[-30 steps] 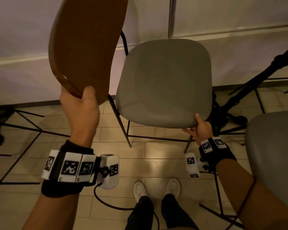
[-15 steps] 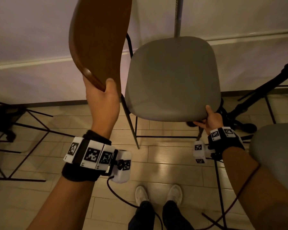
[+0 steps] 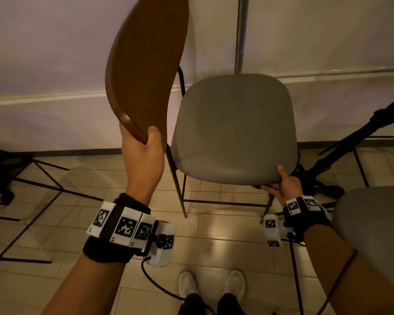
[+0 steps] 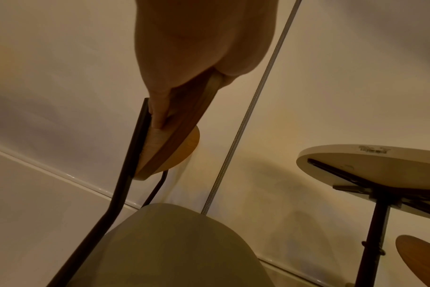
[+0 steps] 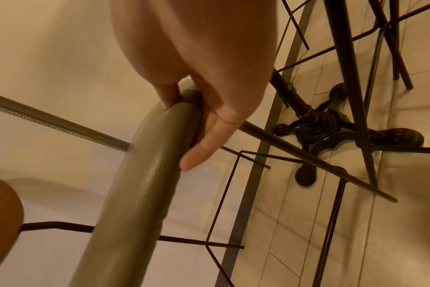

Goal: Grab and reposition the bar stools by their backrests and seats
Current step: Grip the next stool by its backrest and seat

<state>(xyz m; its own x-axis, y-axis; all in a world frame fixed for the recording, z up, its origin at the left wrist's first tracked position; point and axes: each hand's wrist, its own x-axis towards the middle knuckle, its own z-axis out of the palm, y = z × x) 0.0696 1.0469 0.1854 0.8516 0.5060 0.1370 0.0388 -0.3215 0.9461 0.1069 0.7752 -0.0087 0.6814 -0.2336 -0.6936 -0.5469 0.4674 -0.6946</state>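
A bar stool with a grey padded seat (image 3: 234,128) and a curved brown wooden backrest (image 3: 146,62) stands before me on thin black legs. My left hand (image 3: 143,144) grips the near end of the backrest (image 4: 184,124), thumb on the inner face, fingers behind. My right hand (image 3: 282,185) grips the seat's near right corner, thumb on top and fingers underneath; the right wrist view shows that grey seat edge (image 5: 147,174) pinched between them.
A second grey stool seat (image 3: 373,228) is close at my right. A black ornate table base (image 5: 331,134) and sloping black rods stand right of the held stool. A round table top (image 4: 380,167) is nearby. Black wire frames (image 3: 21,192) lie left. White wall behind.
The stool has shifted slightly right and away in my view, both hands keeping their grips. My left hand and the backrest sit more toward the centre than a second ago.
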